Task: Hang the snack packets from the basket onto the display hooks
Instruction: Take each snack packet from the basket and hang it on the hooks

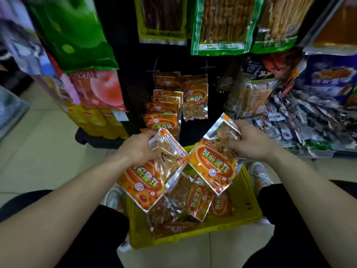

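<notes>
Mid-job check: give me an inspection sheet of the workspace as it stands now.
Surface: pale tiled floor; the yellow basket stands on it.
Job's things: basket packets lie inside; hung packets sit on the display hooks.
Clutter: loose heap of small packets at right.
Hands: left hand grips the left packet; right hand grips the right packet; both are above the basket.
Cables: nothing seen.
Surroundings: green packets hang above; yellow canisters at left.
</notes>
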### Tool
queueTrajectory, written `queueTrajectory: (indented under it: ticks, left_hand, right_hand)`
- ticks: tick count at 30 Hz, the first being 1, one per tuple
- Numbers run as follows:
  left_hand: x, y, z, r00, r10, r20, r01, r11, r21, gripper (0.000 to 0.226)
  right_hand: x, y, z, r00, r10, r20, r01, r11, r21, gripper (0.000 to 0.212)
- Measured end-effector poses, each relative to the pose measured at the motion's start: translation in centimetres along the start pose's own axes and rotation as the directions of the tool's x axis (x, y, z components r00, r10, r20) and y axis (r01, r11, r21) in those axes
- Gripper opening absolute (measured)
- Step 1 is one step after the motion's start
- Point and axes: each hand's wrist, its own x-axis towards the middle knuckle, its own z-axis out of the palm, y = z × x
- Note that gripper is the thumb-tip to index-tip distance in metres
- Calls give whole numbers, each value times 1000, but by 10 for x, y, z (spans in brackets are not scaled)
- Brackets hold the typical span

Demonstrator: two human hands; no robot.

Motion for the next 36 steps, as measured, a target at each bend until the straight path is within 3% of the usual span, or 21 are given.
queueTrajectory:
  ticks: [3,9,12,16,19,25,31,36]
  left_hand:
    - [7,-5,0,1000,-16,-21,15,1000,-25,74]
    - [31,-9,-6,988,-40,-147,62,987,149,66]
    - [39,-14,-7,991,-1,-131,1,1000,-5,64]
    - [43,2,-1,985,151,-86,-169,948,-269,60]
    - [43,10,1,974,213,-79,-227,924,-308,56]
    - [42,22,2,978,206,-39,-201,870,-450,51]
    - [35,35,10,972,235,-4,-198,811,-551,42]
    - [33,40,14,973,226,-40,-221,873,-435,69]
  right_hand:
    - [9,0,2,1000,-3,17,3,1000,14,32]
    - [31,7,-2,998,4,62,-8,997,71,32]
    - [39,4,0,997,-14,71,4,991,134,30]
    - [47,-4,11,994,-66,83,53,987,154,34]
    - [49,-10,16,987,-99,126,80,986,144,37]
    - [44,-18,20,963,-96,253,24,961,276,43]
    - [41,-21,26,959,-64,277,-23,954,297,49]
    - [42,-19,34,973,-47,226,-14,966,258,43]
